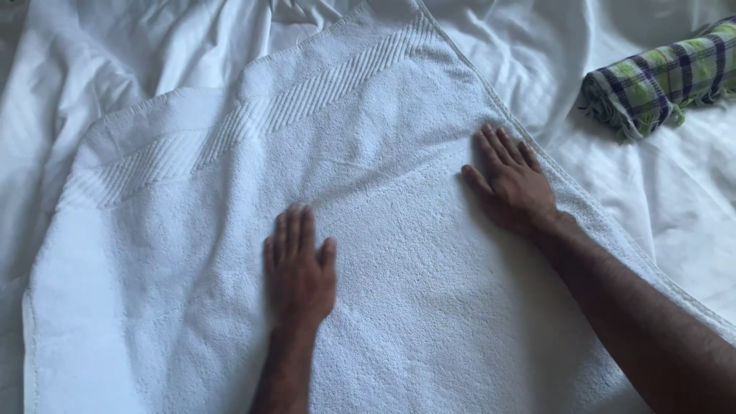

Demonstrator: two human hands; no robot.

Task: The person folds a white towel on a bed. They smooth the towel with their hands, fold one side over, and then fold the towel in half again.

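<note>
A large white terry towel (230, 253) lies spread flat over a white bed sheet (92, 54). My left hand (299, 268) rests palm down near the towel's middle, fingers straight and close together. My right hand (510, 180) lies flat on the towel further up and to the right, just inside its right edge, fingers slightly spread. Neither hand grips the cloth. A ribbed band runs across the towel's far end.
A rolled cloth in green, white and dark blue plaid (659, 77) lies on the sheet at the upper right, apart from the towel. The rumpled sheet surrounds the towel on all visible sides.
</note>
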